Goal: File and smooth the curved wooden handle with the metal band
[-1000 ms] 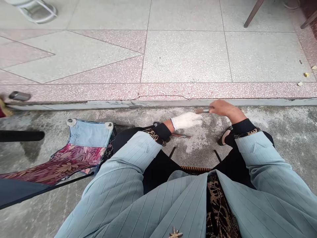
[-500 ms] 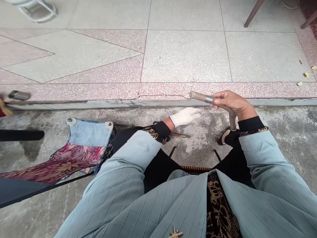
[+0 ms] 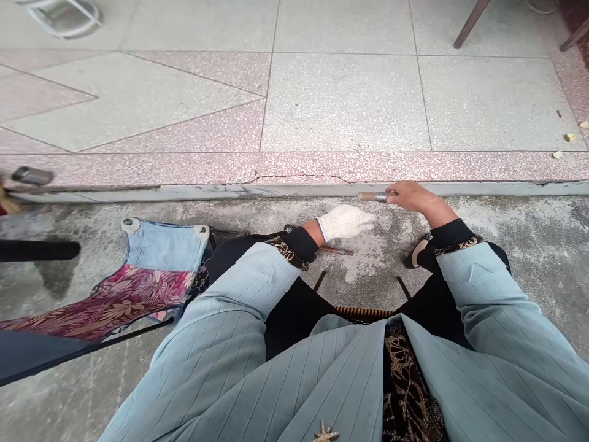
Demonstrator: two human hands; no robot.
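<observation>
My right hand (image 3: 411,197), bare, is wrapped round a wooden stick (image 3: 367,197) bound with metal wire. The stick's blunt end points left, and the rest is hidden behind my fingers and palm. To its left is my left hand (image 3: 347,222), in a white knitted glove, its fingers drawn together. Whatever it may pinch is hidden or too small to tell. Below the left hand a thin reddish-brown rod (image 3: 338,251) lies near the concrete ground (image 3: 368,264). The two hands are close but apart.
A tiled step edge (image 3: 207,190) runs across in front. To the left are a folding chair with a denim and floral seat (image 3: 161,248), a dark bar (image 3: 39,250) and a metal cup-like cylinder (image 3: 32,175). A furniture leg (image 3: 470,26) stands at upper right.
My right hand has come down and turned, so the bent rear part of the stick no longer shows. My gloved left hand has shifted only slightly.
</observation>
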